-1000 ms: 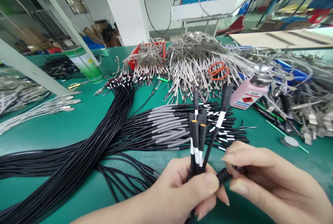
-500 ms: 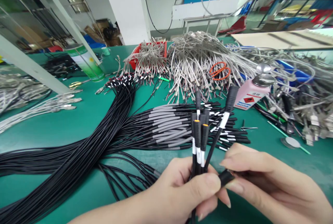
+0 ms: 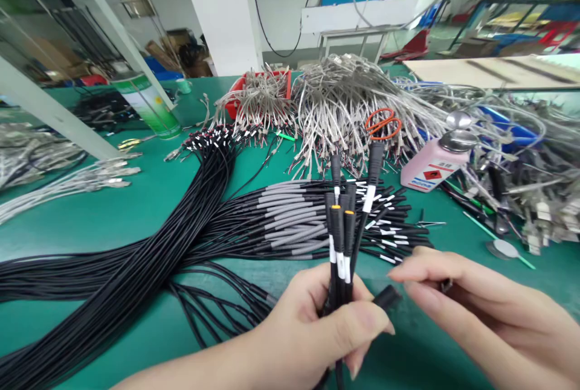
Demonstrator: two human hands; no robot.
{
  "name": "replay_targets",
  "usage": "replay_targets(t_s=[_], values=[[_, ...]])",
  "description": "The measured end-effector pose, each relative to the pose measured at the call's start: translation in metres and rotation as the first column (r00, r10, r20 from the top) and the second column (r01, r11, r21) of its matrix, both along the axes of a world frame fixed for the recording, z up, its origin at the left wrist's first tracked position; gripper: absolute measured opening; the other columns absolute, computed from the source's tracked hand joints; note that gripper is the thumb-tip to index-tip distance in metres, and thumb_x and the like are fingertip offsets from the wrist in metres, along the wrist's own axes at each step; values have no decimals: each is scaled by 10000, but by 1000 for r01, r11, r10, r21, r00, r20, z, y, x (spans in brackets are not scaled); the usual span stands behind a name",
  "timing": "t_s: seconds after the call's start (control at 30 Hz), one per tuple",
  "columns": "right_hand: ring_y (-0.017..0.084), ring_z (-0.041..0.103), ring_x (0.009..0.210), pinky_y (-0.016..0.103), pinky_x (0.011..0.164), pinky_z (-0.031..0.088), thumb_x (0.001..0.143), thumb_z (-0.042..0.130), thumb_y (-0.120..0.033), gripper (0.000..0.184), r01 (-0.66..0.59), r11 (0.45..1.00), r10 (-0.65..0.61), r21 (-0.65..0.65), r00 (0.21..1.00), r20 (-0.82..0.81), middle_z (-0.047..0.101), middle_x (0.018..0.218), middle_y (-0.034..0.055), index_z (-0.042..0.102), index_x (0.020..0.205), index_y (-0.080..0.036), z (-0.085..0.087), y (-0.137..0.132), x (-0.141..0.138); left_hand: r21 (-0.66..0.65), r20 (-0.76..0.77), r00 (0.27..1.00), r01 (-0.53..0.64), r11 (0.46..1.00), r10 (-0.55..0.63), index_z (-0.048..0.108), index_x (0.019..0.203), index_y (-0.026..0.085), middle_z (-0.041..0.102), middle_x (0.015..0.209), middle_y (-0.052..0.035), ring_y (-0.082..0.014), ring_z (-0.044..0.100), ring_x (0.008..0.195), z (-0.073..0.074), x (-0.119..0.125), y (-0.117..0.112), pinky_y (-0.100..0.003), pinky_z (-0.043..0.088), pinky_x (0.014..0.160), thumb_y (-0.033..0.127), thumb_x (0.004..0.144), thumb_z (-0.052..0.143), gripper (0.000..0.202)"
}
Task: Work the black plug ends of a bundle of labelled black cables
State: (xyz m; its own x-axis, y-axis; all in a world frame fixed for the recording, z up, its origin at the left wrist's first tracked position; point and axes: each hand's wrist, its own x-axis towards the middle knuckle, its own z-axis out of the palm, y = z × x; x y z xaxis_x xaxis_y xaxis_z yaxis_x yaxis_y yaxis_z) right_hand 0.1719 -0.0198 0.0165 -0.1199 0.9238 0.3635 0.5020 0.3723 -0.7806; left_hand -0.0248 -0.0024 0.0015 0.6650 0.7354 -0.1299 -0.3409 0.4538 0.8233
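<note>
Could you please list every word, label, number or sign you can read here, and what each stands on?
No wording is legible.
Pink bottle: red diamond sign with a dark symbol; surrounding lettering too blurred.
White bands on black cables in the left hand: marks too small.
Green-and-white can: nothing readable.

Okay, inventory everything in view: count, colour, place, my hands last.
Connectors: several, black, two orange-tipped, front centre
Small piece: one, dark, front right
Black cables: many, black, left
Sleeved cables: many, black-grey, centre
Thin cables: many, whitish, back and sides
Red bin: one, red, back
Blue container: one, blue, back right
Scissor-like handles: one pair, orange, on thin cables
Bottle: one, pink, right
Can: one, green-white, back left
Disc: one, pale, right
Pillar: one, white, background
Bench: one, green, beneath
Left hand: one, front centre, around connectors
Right hand: one, front right
</note>
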Motion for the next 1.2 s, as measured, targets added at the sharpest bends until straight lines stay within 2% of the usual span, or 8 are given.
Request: replay_targets(t_s=[0.13, 0.2, 0.3, 0.4, 0.47, 0.63, 0.87, 1.2], values=[[134, 670, 572, 142, 485, 543, 848, 692, -361, 51, 57, 998, -58, -12, 993, -103, 723, 733, -31, 716, 883, -332, -2, -3, -3, -49, -45, 999, -24, 999, 22, 525, 742, 174, 472, 477, 81, -42, 350, 393, -1, 1, -1, -198, 304, 438, 500, 782, 746, 396], [177, 689, 623, 184, 483, 567, 864, 660, -409, 155, 46, 996, -58, -77, 986, -157, 733, 801, 22, 721, 950, -296, -7, -6, 2, -57, -57, 998, -37, 998, 34, 515, 743, 177, 501, 515, 70, -39, 374, 400, -2, 2, -2, -192, 320, 430, 493, 759, 767, 405], [235, 718, 776, 233, 585, 617, 884, 627, -426, 319, 22, 987, -39, -162, 994, -102, 741, 961, 88, 715, 1133, -248, -16, -8, 13, -52, -53, 996, -76, 996, 73, 502, 739, 178, 518, 540, 66, -29, 387, 402, -2, 3, -3, -177, 329, 420, 446, 745, 792, 395], [205, 718, 828, 202, 707, 615, 876, 663, -349, 327, 74, 985, -77, -155, 997, -13, 733, 987, 53, 689, 1195, -286, -20, -10, 18, -76, -54, 996, -79, 994, 75, 486, 735, 182, 514, 548, 68, -23, 388, 398, 1, 4, -5, -162, 329, 400, 431, 729, 808, 407], [170, 725, 829, 166, 757, 597, 875, 672, -326, 281, 44, 994, -44, -104, 999, 2, 738, 977, 9, 701, 1154, -334, -16, -8, 16, -97, -48, 996, -80, 992, 75, 476, 731, 183, 512, 565, 67, -19, 389, 400, 3, 5, -4, -156, 332, 392, 433, 716, 819, 425], [121, 714, 685, 125, 597, 587, 845, 721, -290, 270, -173, 983, 165, -60, 979, -121, 754, 868, -64, 710, 1076, -430, -1, 0, 0, -71, -13, 998, -63, 996, 62, 478, 720, 183, 462, 496, 88, -19, 381, 388, 4, 4, -2, -142, 315, 390, 404, 742, 808, 398], [114, 686, 661, 140, 588, 562, 881, 692, -250, 295, -183, 981, 166, -62, 963, -211, 732, 782, -70, 705, 1095, -453, -2, 1, -5, -31, 10, 999, -33, 999, 34, 511, 744, 174, 458, 458, 84, -24, 355, 374, 0, 3, -4, -150, 295, 398, 403, 791, 765, 345], [87, 709, 697, 94, 643, 564, 850, 715, -182, 336, -191, 980, 175, -57, 961, -215, 760, 857, -100, 709, 1077, -431, -2, 1, -5, -8, -14, 999, -31, 1000, 31, 499, 752, 182, 429, 463, 91, -29, 348, 385, -1, 3, -1, -157, 292, 412, 425, 800, 753, 355]])
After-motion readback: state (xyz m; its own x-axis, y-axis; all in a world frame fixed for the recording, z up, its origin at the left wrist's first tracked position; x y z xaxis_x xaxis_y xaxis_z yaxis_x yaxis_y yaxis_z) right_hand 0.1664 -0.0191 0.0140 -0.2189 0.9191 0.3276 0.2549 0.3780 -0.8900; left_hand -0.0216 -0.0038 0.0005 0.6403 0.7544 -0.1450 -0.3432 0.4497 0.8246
